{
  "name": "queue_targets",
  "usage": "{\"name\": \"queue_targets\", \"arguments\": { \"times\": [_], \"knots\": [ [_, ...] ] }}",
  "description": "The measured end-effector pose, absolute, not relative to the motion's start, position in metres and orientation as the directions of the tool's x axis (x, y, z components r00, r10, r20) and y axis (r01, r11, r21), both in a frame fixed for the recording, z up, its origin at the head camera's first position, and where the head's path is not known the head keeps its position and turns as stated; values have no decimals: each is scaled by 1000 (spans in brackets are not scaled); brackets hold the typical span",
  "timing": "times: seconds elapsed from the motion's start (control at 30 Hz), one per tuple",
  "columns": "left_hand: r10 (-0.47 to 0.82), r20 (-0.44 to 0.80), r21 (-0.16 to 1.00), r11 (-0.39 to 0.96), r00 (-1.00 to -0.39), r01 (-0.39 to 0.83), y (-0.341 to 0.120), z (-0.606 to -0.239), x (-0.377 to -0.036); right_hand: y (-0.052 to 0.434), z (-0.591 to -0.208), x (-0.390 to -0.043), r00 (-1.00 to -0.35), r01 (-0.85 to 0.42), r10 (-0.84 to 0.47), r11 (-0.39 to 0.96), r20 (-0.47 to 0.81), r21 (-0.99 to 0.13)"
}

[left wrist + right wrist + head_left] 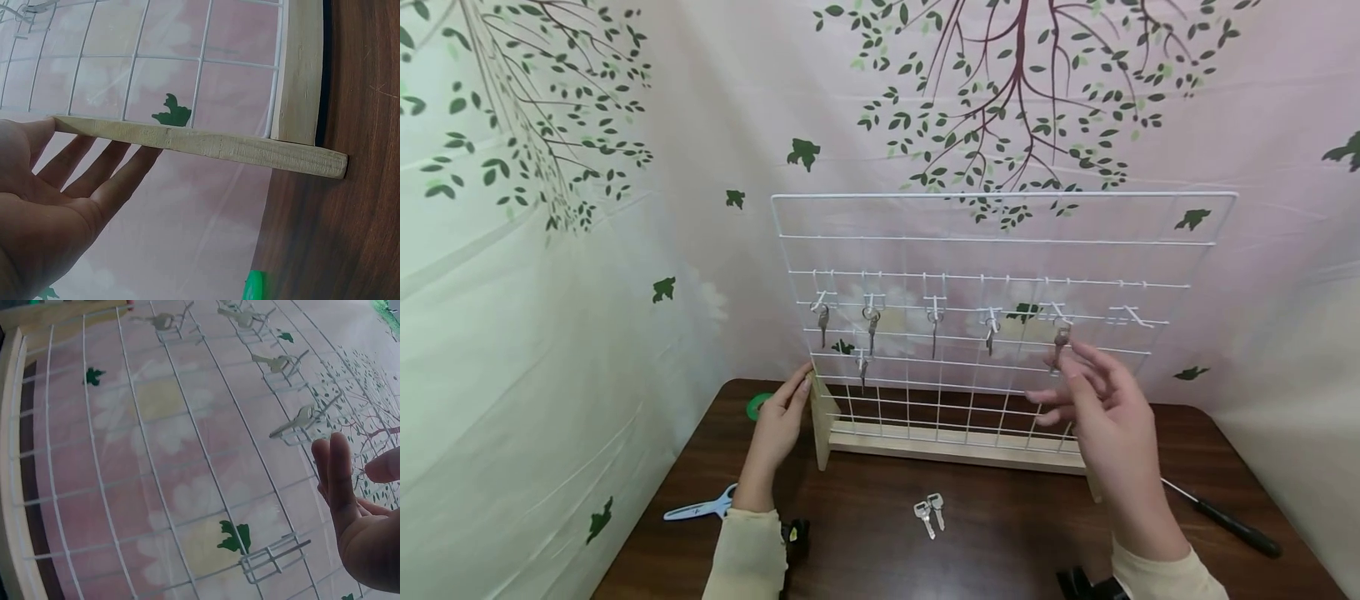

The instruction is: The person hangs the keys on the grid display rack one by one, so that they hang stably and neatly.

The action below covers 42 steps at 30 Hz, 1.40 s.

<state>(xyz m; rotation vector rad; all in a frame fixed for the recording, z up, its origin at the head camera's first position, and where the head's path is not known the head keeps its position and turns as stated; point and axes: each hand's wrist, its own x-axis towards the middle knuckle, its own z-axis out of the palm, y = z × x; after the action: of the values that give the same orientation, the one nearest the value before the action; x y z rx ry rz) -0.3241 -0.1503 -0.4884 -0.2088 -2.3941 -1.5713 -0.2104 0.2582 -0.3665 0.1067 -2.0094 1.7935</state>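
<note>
White wire makes up the grid rack (1000, 275), the largest thing on the dark wooden table (1000, 542); it stands upright on a pale wooden base (955, 446) towards the back of the tabletop, in front of a leaf-printed cloth backdrop (625, 167). Everything else sits relative to this rack.

At the rack's left end, the left hand (778, 421) rests with straight, relaxed fingers against the wooden foot (206, 144), holding nothing; the left wrist view shows the fingers (112, 169) lying along the far side of that crosspiece. In front of the rack's right half, the right hand (1101, 408) is raised with fingers loosely spread and gripping nothing, its fingertips just beside a brownish key (1060, 343) that hangs from a hook on the rack's row of hooks. Whether a fingertip touches that key I cannot tell.

Along the same row, to the left of the brownish key, four silver keys (872, 321) hang on hooks, and a fifth (862, 367) hangs a little lower. One hook (1131, 317) at the rack's right end is bare.

In front of the rack, a screwdriver (1225, 521) lies to the right, scissors (700, 507) to the left, and two loose keys (928, 512) near the middle. A green roll (758, 406) sits just left of the rack's foot.
</note>
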Motion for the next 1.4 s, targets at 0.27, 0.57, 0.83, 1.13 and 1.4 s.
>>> {"name": "queue_targets", "arguments": {
  "times": [0.27,0.57,0.83,1.13,1.4],
  "knots": [
    [-25,290,883,393,-957,258,-148,-488,-328,239,-394,-197,-908,-356,215,57,360,-933],
    [-33,299,883,389,-954,264,-148,-486,-329,202,-458,-214,-980,-175,81,88,182,-981],
    [-40,291,884,394,-956,253,-148,-485,-327,200,-534,-242,-993,109,-32,121,-114,-987],
    [-45,285,884,398,-957,245,-147,-485,-328,204,-562,-247,-974,106,-172,247,-151,-963],
    [-41,276,887,395,-960,238,-148,-485,-326,202,-564,-248,-968,38,-227,292,-108,-956]
  ]
}}
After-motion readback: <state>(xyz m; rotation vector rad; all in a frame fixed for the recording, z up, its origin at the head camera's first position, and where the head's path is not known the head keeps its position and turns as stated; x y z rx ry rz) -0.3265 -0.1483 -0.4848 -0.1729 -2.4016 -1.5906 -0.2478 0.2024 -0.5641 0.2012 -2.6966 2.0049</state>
